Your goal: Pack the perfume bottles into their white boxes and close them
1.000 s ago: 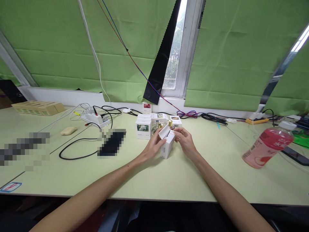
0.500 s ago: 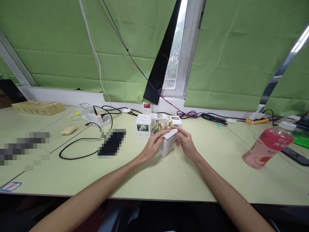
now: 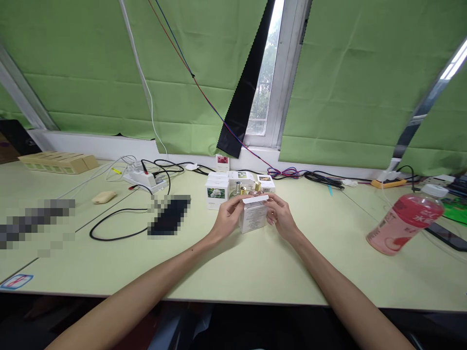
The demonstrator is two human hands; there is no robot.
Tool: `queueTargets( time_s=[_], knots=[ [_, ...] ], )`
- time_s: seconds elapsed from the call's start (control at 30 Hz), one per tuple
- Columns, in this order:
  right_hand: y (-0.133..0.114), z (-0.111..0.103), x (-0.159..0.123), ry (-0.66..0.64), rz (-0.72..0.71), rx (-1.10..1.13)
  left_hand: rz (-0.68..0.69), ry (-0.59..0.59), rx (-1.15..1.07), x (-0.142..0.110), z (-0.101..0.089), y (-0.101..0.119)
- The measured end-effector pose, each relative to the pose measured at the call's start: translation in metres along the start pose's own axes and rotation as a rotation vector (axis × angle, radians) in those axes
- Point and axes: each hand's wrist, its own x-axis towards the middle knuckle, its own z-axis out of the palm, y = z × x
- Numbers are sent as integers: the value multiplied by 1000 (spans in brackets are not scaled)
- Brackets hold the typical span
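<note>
Between my two hands a small white carton (image 3: pixel 254 218) stands upright, its printed side facing me and its top flap showing as a pale strip. My left hand (image 3: pixel 226 217) pinches the upper left corner with bent fingers. At the upper right corner, my right hand (image 3: pixel 280 214) grips the flap's edge between thumb and fingers. Just behind the carton are several glass perfume bottles, one with a gold cap (image 3: pixel 258 186), partly hidden by it. A white box with a flower picture (image 3: pixel 217 193) stands left of them, and another white box (image 3: pixel 266 183) lies behind on the right.
A pink drink bottle (image 3: pixel 404 221) stands at the right, near a phone (image 3: pixel 447 236). On the left are a power strip (image 3: pixel 142 180), a looped black cable (image 3: pixel 105 238), a cream case (image 3: pixel 104 197) and yellowish boxes (image 3: pixel 58 163). Cables run along the wall.
The carton has turned so that its broad printed side faces me more squarely. My left hand has shifted slightly with it, while my right hand stays nearly in place.
</note>
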Motion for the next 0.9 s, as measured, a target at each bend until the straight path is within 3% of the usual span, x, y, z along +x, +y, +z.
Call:
queueTargets(
  time_s=[0.2, 0.5, 0.7, 0.9],
  knots=[
    [2, -1, 1, -4, 4, -2, -18, 65, -18, -2, 2, 0],
    [-1, 0, -1, -1, 32, -4, -100, 20, -66, -5, -1, -6],
    [-1, 0, -1, -2, 32, 20, -43, -51, -83, -7, -4, -7],
    [1, -1, 0, -7, 21, 36, -35, 9, 6, -6, 3, 1]
  ],
)
